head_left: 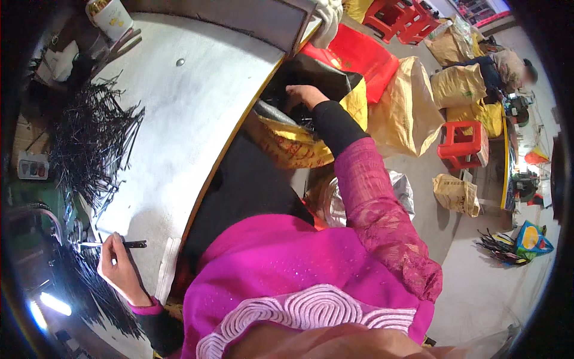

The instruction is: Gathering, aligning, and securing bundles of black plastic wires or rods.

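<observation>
My left hand (119, 272) is over the left side of the white tabletop (197, 66), thumb and finger pinched on a thin black stick-like piece (135, 244). A pale, narrow length sticks out past the fingers on the other side, toward the machine parts. Off the table's right edge, my right hand (306, 96) reaches down into an open yellow sack (287, 143) with a dark inside. Its fingertips are lost among dark contents there, so their grip is hidden. A tangled pile of thin black strips (95, 140) lies beyond my left hand, with more strips (98, 287) nearer me.
A white canister (110, 19) stands at the far left. Right of the sack are a red bag (359, 63), a tall tan sack (409, 107) and a red stool (462, 145). Another person (508, 69) bends over at the far right. A lit lamp (55, 303) glows at lower left.
</observation>
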Demonstrator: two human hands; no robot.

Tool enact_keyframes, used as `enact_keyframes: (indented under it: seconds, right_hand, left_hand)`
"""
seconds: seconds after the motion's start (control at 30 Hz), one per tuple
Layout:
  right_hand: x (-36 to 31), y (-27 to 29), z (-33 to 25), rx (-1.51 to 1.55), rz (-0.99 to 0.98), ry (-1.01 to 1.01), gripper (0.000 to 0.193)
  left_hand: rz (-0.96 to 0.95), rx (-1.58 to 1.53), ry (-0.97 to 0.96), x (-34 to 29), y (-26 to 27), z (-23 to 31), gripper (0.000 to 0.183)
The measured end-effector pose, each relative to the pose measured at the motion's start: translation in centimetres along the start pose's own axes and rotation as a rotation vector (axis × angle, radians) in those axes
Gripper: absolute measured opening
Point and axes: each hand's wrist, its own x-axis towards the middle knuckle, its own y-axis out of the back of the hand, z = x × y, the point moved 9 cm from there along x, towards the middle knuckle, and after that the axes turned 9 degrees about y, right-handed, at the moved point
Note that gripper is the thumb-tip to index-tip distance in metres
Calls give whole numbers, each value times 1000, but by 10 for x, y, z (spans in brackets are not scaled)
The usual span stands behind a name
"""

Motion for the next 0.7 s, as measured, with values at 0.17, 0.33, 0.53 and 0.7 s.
enact_keyframes:
  seconds: [0.17,0.33,0.53,0.7]
  right_hand:
    - [-24,1,-61,-474,-142,79,18]
    - [-17,1,-55,-421,44,209,20]
    - [3,1,-8,-339,-148,45,37]
    - [-5,-1,-68,-701,-194,392,34]
  left_hand:
    - [35,-36,-60,3,-1,6,14]
    - [27,-24,-55,-1,3,5,15]
    - [6,-17,-51,0,0,5,15]
    - [2,-28,-40,0,1,4,16]
